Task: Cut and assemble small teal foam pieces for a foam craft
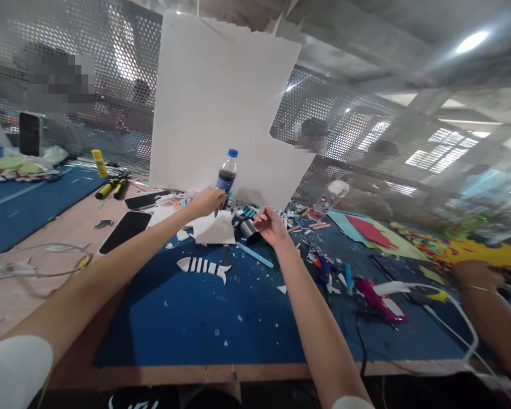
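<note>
My left hand (208, 202) is closed in a pinch above a white foam sheet (215, 228). A slim pen-like tool pokes out of it, dark below the fist and teal at the other end; its exact kind is unclear. My right hand (271, 226) hangs palm up with loosely bent fingers apart, and nothing shows in it. Just left of it lies a black and silver cylinder (249, 230). A white fish-skeleton cutout (203, 267) made of separate strips rests on the blue mat (187, 324). Behind my left hand stands a dark soda bottle (226, 176).
Foam scraps surround a light-blue stick (255, 255). To the right lie a glue gun (325, 268), a magenta device (381, 301) with a white cable, and coloured sheets (370, 230). Another person's hand (477, 275) is at far right. Phones (125, 232) and cutters (113, 186) lie left.
</note>
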Demonstrator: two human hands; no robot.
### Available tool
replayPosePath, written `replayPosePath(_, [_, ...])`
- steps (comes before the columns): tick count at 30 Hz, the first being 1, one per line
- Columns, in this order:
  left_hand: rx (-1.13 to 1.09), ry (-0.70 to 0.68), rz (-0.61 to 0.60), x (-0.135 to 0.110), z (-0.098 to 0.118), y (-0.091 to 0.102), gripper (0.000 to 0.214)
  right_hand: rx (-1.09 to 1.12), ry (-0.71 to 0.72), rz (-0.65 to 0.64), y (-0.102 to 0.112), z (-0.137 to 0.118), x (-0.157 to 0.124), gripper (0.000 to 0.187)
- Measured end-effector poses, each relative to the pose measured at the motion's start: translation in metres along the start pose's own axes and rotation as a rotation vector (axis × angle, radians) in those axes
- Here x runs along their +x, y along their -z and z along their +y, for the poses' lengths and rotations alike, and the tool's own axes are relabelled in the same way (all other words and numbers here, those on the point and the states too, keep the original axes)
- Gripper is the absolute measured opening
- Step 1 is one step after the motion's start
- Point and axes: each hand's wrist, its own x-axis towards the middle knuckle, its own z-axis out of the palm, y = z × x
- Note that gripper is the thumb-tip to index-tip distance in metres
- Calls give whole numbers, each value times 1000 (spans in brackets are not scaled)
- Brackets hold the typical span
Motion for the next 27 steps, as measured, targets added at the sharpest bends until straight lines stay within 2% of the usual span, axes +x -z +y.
replayPosePath(5, [100, -161, -134, -10, 8, -9, 20, 9, -9, 26, 5, 0, 5, 48])
replayPosePath(11, [71, -250, -197, -15, 31, -8, 21, -39, -50, -128, -16, -5, 11, 50])
replayPosePath(14, [-2, -194, -134, -15, 40, 1, 22, -93, -59, -182, -25, -2, 10, 48])
replayPosePath(17, [-85, -74, -27, -13, 40, 7, 28, -149, -51, -225, -30, -1, 6, 49])
replayPosePath(20, [-189, 16, 32, -9, 34, 5, 28, -201, -14, -240, -36, -2, 3, 37])
replayPosePath(22, [-271, 50, 40, -7, 32, 1, 30, -215, 15, -229, -39, 0, 3, 32])
replayPosePath(27, [-479, 131, 47, -5, 33, -4, 28, -125, 70, -146, -43, 8, 10, 45])
